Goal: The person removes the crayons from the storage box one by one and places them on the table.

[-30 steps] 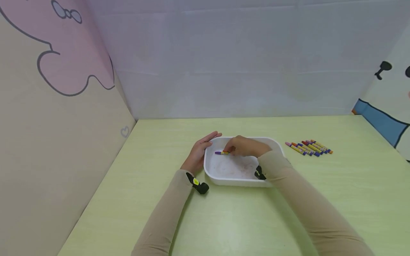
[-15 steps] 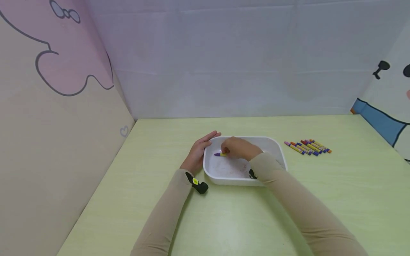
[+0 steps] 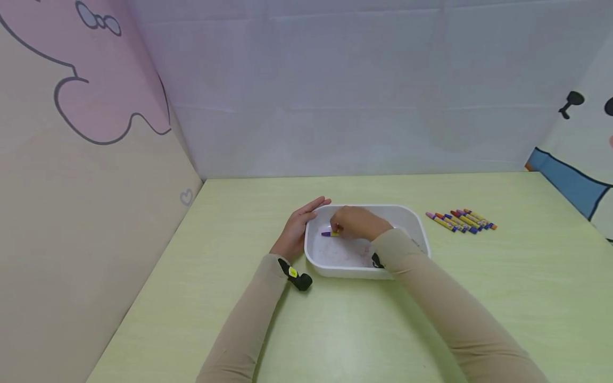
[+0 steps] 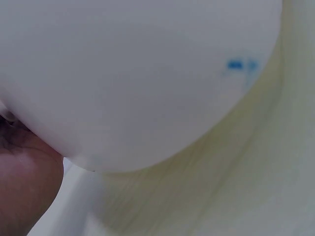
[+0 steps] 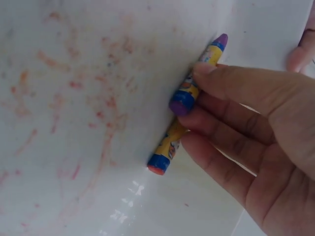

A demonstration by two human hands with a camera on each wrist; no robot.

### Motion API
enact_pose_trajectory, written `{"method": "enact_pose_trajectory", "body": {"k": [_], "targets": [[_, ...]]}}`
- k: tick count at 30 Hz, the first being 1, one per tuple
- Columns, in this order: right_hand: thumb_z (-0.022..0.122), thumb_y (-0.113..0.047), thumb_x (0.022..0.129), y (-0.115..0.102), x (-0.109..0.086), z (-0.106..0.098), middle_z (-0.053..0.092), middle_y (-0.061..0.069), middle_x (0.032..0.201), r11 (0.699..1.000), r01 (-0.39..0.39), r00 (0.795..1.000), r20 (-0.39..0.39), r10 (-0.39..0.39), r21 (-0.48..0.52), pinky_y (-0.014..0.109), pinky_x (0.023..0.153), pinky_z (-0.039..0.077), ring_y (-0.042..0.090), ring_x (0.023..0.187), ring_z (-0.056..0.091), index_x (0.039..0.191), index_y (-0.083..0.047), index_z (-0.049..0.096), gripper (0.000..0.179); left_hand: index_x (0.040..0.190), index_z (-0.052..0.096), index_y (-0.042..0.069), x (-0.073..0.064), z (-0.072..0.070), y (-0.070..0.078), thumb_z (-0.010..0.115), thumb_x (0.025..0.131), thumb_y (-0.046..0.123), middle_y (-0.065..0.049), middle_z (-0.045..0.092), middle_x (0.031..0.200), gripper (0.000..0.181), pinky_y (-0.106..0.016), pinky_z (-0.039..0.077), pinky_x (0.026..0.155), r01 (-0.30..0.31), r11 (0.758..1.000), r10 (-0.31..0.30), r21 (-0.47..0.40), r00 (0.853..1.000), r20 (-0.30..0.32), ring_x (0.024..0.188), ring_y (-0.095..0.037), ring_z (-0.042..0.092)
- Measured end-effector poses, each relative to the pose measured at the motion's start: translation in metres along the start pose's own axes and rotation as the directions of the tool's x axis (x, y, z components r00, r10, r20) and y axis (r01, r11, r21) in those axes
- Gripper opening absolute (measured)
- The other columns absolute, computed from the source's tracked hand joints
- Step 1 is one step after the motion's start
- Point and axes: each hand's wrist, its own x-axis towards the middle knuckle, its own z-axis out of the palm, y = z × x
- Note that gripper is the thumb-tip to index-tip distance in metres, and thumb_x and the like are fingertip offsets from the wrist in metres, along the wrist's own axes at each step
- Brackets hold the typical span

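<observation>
In the head view a white tray (image 3: 364, 273) stands on the table. My left hand (image 3: 289, 234) holds its left side, with the thumb at the rim and the other fingers along the outside. Inside the tray my right hand (image 3: 356, 222) pinches a purple crayon (image 5: 186, 94) between thumb and fingers, its tip pointing left in the head view. Just under it, an orange-red crayon (image 5: 161, 160) lies by the tray wall, partly covered by the fingers. The left wrist view shows mostly the tray's outer wall (image 4: 138, 88), marked with a blue smudge.
To the right of the tray, several crayons (image 3: 462, 221) lie side by side on the pale green table (image 3: 335, 330). Coloured crayon marks stain the tray floor. A white back wall (image 3: 364, 106) and printed side panels (image 3: 119, 213) enclose the table.
My right hand has shifted a little to the left within the tray and now covers the orange-red crayon in the head view. The left hand and the tray have stayed in place.
</observation>
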Motion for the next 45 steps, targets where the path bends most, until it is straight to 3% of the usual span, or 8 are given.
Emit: {"method": "enact_pose_trajectory", "body": {"k": [6, 15, 26, 33, 40, 45], "targets": [[0.066, -0.005, 0.087, 0.004, -0.005, -0.009, 0.069, 0.001, 0.092, 0.991, -0.047, 0.996, 0.076, 0.038, 0.124, 0.032, 0.081, 0.052, 0.016, 0.083, 0.056, 0.099, -0.010, 0.073, 0.015, 0.146, 0.040, 0.006, -0.001, 0.001, 0.000, 0.029, 0.100, 0.002, -0.009, 0.043, 0.149, 0.048, -0.038, 0.025, 0.118, -0.005, 1.000, 0.005, -0.001, 1.000, 0.004, 0.143, -0.024, 0.031], [0.067, -0.010, 0.088, 0.014, -0.024, -0.034, 0.068, 0.003, 0.091, 0.984, -0.024, 0.996, 0.090, 0.009, 0.177, 0.026, 0.070, 0.052, 0.013, 0.076, 0.059, 0.105, -0.011, 0.072, 0.018, 0.143, 0.046, 0.011, 0.000, 0.002, -0.001, 0.031, 0.099, 0.003, -0.005, 0.048, 0.146, 0.047, -0.037, 0.030, 0.116, 0.006, 1.000, -0.005, 0.023, 1.000, -0.030, 0.140, -0.021, 0.037], [0.065, -0.009, 0.089, 0.049, -0.066, -0.059, 0.068, 0.004, 0.094, 0.976, -0.080, 0.997, -0.005, 0.082, 0.201, 0.032, 0.075, 0.053, 0.017, 0.086, 0.060, 0.109, -0.008, 0.071, 0.021, 0.143, 0.047, 0.010, 0.000, 0.003, -0.001, 0.032, 0.100, 0.003, -0.005, 0.048, 0.146, 0.046, -0.037, 0.031, 0.115, 0.010, 1.000, -0.010, -0.003, 0.999, -0.037, 0.140, -0.020, 0.037], [0.064, -0.009, 0.089, 0.074, -0.097, -0.067, 0.068, 0.004, 0.092, 0.964, -0.130, 0.986, -0.077, 0.151, 0.230, 0.032, 0.070, 0.052, 0.017, 0.083, 0.060, 0.109, -0.006, 0.071, 0.021, 0.145, 0.043, 0.008, 0.000, 0.002, 0.000, 0.031, 0.099, 0.002, -0.006, 0.047, 0.147, 0.047, -0.038, 0.030, 0.116, 0.004, 1.000, -0.004, 0.013, 0.999, -0.032, 0.141, -0.021, 0.036], [0.062, -0.010, 0.091, 0.102, -0.119, -0.059, 0.069, 0.006, 0.094, 0.952, -0.153, 0.971, -0.140, 0.195, 0.266, 0.029, 0.068, 0.052, 0.017, 0.083, 0.061, 0.111, -0.004, 0.069, 0.022, 0.146, 0.039, 0.006, 0.001, 0.002, -0.001, 0.033, 0.098, 0.003, -0.007, 0.047, 0.148, 0.048, -0.037, 0.031, 0.115, -0.006, 1.000, 0.007, 0.023, 1.000, -0.023, 0.139, -0.019, 0.039], [0.061, -0.010, 0.092, 0.125, -0.136, -0.049, 0.069, 0.011, 0.097, 0.930, -0.217, 0.945, -0.174, 0.276, 0.296, 0.038, 0.074, 0.054, 0.024, 0.087, 0.063, 0.113, 0.000, 0.068, 0.024, 0.146, 0.041, 0.007, 0.001, 0.002, -0.002, 0.033, 0.099, 0.004, -0.006, 0.047, 0.147, 0.048, -0.037, 0.032, 0.115, -0.002, 1.000, 0.003, 0.031, 1.000, -0.030, 0.139, -0.018, 0.039]]}}
